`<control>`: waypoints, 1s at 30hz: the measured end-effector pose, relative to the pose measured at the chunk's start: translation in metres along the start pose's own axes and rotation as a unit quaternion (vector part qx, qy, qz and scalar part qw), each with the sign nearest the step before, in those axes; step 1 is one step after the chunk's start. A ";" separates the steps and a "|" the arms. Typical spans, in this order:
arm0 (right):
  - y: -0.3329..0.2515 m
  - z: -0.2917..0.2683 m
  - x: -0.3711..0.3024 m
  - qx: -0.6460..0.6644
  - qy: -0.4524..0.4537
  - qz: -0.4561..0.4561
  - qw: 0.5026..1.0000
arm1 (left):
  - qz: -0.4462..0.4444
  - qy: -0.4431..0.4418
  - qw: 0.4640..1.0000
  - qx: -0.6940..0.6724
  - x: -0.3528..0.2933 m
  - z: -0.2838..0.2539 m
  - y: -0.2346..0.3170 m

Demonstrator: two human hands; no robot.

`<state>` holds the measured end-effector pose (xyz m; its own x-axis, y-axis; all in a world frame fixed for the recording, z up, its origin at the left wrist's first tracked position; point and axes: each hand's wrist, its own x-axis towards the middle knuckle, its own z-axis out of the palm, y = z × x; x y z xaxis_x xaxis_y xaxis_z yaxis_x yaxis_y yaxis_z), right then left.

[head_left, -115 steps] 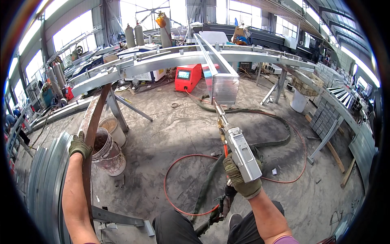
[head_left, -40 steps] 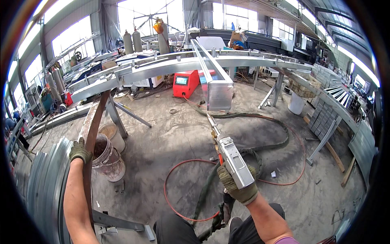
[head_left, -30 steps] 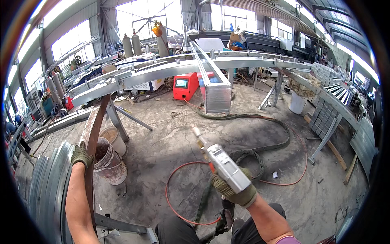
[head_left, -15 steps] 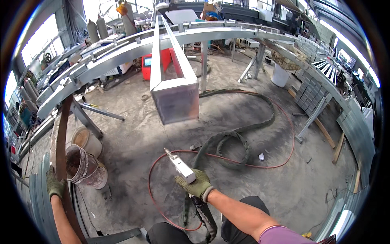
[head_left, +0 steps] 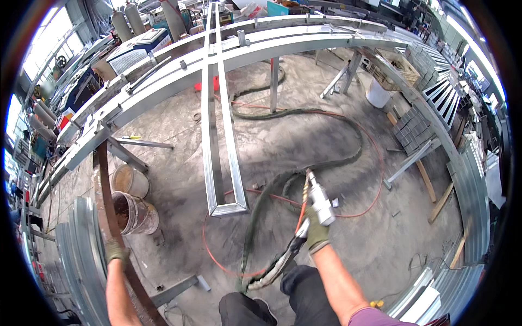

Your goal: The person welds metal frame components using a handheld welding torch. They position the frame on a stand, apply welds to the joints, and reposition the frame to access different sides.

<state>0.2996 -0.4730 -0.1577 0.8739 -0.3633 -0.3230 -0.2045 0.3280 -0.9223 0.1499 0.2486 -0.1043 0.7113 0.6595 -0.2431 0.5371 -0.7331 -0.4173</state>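
My right hand [head_left: 316, 233], in a green work glove, grips a grey welding torch [head_left: 318, 199] whose tip points up and away from me. A thick dark hose [head_left: 326, 163] and a thin orange cable [head_left: 375, 179] run from the torch across the concrete floor. My left hand [head_left: 116, 251], also gloved, grips a rusty brown steel bar [head_left: 103, 190] that leans up toward the steel frame. A long rectangular frame of galvanised tube [head_left: 217, 136] reaches from the big curved steel structure [head_left: 179, 60] toward me, its near end left of the torch.
Two dirty buckets [head_left: 133, 201] stand by the rusty bar. Corrugated metal sheets [head_left: 81, 255] lie at the left, more sheets and stacked parts [head_left: 467, 179] at the right. A white bucket [head_left: 376, 93], gas cylinders [head_left: 122, 22] and wooden planks [head_left: 441, 202] lie further off. My dark trousers [head_left: 277, 304] show below.
The view has tipped down and moved closer over the tube frame. My right hand with the torch has swung from centre to the right. My left hand has stayed on the rusty bar.
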 end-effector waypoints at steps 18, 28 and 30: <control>-0.482 -0.404 -0.131 -0.787 0.104 0.013 0.608 | 0.147 -0.457 0.843 -0.243 -0.401 -0.083 0.096; -0.337 -0.322 -0.174 -0.685 -0.053 0.256 0.680 | 0.065 -0.406 0.797 -0.441 -0.368 -0.140 0.124; -0.329 -0.291 -0.169 -0.670 -0.043 0.257 0.695 | 0.087 -0.387 0.806 -0.440 -0.368 -0.173 0.138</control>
<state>0.0908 -0.7729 0.1388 0.5442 -0.4256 -0.7230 -0.6759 -0.7329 -0.0773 0.0403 -0.1242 0.0787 0.4966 0.1908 -0.8467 0.8159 -0.4353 0.3805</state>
